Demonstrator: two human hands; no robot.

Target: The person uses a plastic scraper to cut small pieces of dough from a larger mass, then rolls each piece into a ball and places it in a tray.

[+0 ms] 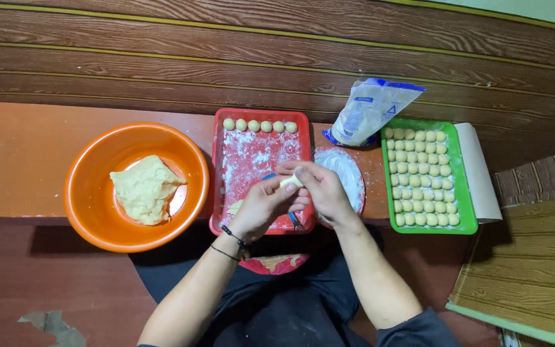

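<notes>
1. A low orange table (20,160) stands against a wooden wall.
2. Left hand (264,204) and right hand (321,189) meet, pinching a small dough piece (290,182) above the red tray (261,170).
3. Shaping appears underway; setting it beside the tray's dough balls (259,125) likely follows.

A home food-making corner: a low orange bench (20,154) against wood-panelled wall (226,58), holding a bowl of dough (146,189), floured red tray (258,160), flour bag (374,109) and green tray of dough balls (460,186).
</notes>
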